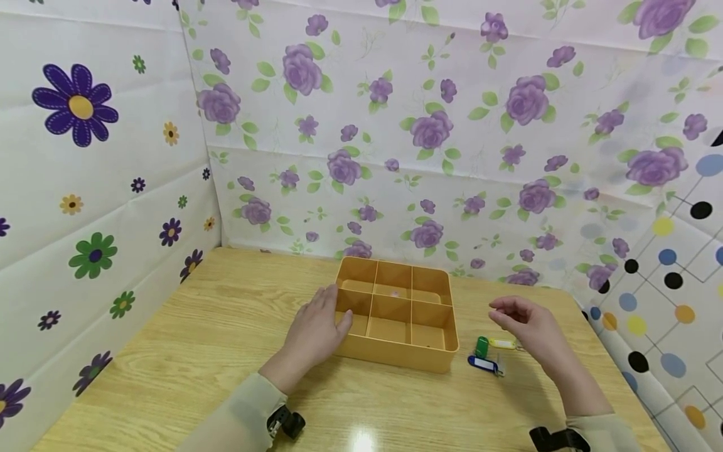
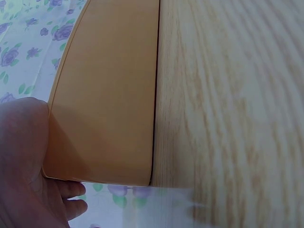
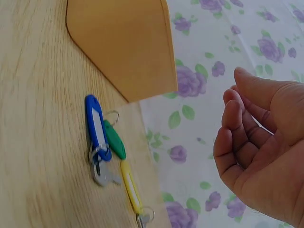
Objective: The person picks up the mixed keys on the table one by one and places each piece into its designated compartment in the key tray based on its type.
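A tan divided organizer box (image 1: pixel 390 355) with two rows of compartments stands on the table. At its left end my left hand (image 1: pixel 316 323) holds the wall, thumb over the rim on the inner side and fingers along the outside. In the left wrist view the box's long front wall (image 2: pixel 107 95) runs up from that hand (image 2: pixel 23 152). My right hand (image 1: pixel 528 323) hovers right of the box, fingers loosely curled and holding nothing. Below it lie keys with a blue tag (image 1: pixel 482 363), a green tag (image 1: pixel 482 346) and a yellow tag (image 1: pixel 502 343).
The wooden table (image 1: pixel 226 351) reaches back to a purple-flowered cloth (image 1: pixel 384 125). Another flowered cloth (image 1: pixel 113 188) hangs at the left, and a dotted one (image 1: pixel 678 282) at the right. A metal key (image 3: pixel 102 175) hangs by a ring from the blue tag.
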Demonstrator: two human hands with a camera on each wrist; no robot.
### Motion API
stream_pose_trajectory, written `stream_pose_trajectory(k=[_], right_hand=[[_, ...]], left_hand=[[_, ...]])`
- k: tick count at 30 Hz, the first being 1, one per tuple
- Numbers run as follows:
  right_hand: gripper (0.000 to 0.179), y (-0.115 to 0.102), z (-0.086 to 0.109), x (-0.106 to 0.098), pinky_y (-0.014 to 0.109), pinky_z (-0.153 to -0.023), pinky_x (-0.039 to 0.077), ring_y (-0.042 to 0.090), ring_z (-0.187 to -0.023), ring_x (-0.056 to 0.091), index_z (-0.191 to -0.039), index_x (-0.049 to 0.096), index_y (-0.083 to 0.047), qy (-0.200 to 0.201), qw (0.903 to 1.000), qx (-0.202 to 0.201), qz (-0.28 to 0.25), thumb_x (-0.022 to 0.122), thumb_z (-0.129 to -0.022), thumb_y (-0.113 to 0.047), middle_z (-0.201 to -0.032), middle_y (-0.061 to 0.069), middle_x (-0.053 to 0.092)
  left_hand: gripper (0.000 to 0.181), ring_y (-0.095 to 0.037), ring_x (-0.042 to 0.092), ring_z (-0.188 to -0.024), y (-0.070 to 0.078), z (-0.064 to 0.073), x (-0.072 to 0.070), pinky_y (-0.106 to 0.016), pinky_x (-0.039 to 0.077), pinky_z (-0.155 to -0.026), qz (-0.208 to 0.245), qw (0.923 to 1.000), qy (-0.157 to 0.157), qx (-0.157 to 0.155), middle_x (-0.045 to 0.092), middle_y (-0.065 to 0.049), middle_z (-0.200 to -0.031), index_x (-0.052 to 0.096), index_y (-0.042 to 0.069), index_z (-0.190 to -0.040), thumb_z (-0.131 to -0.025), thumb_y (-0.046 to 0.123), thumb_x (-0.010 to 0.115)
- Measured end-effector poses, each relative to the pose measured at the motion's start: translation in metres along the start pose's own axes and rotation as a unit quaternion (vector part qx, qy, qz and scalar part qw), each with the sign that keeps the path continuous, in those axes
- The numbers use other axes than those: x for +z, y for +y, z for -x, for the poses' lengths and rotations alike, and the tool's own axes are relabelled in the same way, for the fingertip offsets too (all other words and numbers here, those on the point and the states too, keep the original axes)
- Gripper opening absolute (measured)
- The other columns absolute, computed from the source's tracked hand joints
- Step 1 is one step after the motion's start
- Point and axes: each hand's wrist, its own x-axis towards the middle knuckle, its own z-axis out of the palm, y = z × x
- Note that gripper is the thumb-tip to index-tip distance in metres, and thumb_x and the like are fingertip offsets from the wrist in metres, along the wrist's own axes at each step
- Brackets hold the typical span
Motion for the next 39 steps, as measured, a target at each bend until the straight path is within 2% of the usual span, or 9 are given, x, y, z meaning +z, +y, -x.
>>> stream_pose_trajectory(k=[9,17,21,27,34,39], right_hand=[[0.05,0.024,0.001,-0.019,0.025,-0.081,0.059,0.014,-0.103,0.069,-0.146,0.068,-0.006,0.007,0.9994,0.011,0.031,0.07,-0.11,-0.042,-0.125,0.012,0.072],[0.05,0.042,0.002,-0.032,0.028,-0.079,0.059,0.016,-0.102,0.068,-0.146,0.067,-0.005,0.002,0.997,0.026,0.073,0.065,-0.113,-0.043,-0.127,0.013,0.073],[0.055,0.056,0.0,-0.036,0.03,-0.082,0.061,0.016,-0.104,0.068,-0.148,0.065,-0.002,-0.002,0.9966,0.043,0.071,0.063,-0.113,-0.044,-0.132,0.016,0.072],[0.052,0.073,-0.002,-0.041,0.028,-0.084,0.062,0.008,-0.102,0.069,-0.147,0.065,0.001,0.001,0.9968,0.038,0.07,0.064,-0.114,-0.039,-0.133,0.018,0.073],[0.053,0.078,-0.003,-0.045,0.034,-0.084,0.062,0.024,-0.107,0.069,-0.147,0.065,0.001,-0.016,0.9955,0.048,0.08,0.063,-0.114,-0.041,-0.132,0.018,0.073],[0.052,0.083,-0.004,-0.047,0.037,-0.083,0.062,0.025,-0.106,0.07,-0.148,0.064,0.003,-0.027,0.9938,0.041,0.099,0.064,-0.114,-0.036,-0.13,0.019,0.073]], left_hand=[[0.079,-0.043,0.03,-0.164,-0.001,-0.001,0.0,-0.064,0.031,-0.129,-0.004,0.9999,0.01,0.004,0.037,-0.023,-0.174,0.03,-0.006,-0.171,-0.115,0.047,0.05],[0.079,-0.043,0.029,-0.164,-0.001,-0.002,0.001,-0.064,0.03,-0.129,-0.005,0.9999,0.01,0.006,0.036,-0.023,-0.175,0.03,-0.007,-0.171,-0.115,0.047,0.05],[0.079,-0.043,0.029,-0.164,0.001,-0.002,0.0,-0.064,0.03,-0.129,-0.002,1.0,0.008,0.004,0.036,-0.023,-0.175,0.03,-0.006,-0.171,-0.116,0.047,0.05],[0.079,-0.043,0.029,-0.164,0.001,-0.002,-0.001,-0.063,0.03,-0.129,-0.002,1.0,0.007,0.004,0.036,-0.024,-0.175,0.029,-0.007,-0.171,-0.115,0.046,0.05],[0.079,-0.043,0.029,-0.164,0.001,-0.001,-0.001,-0.063,0.03,-0.129,0.002,1.0,0.005,0.004,0.036,-0.024,-0.175,0.03,-0.007,-0.171,-0.116,0.047,0.049],[0.079,-0.042,0.028,-0.164,0.001,0.0,0.0,-0.063,0.029,-0.13,0.008,1.0,0.003,0.0,0.035,-0.023,-0.175,0.029,-0.006,-0.171,-0.116,0.046,0.05]])
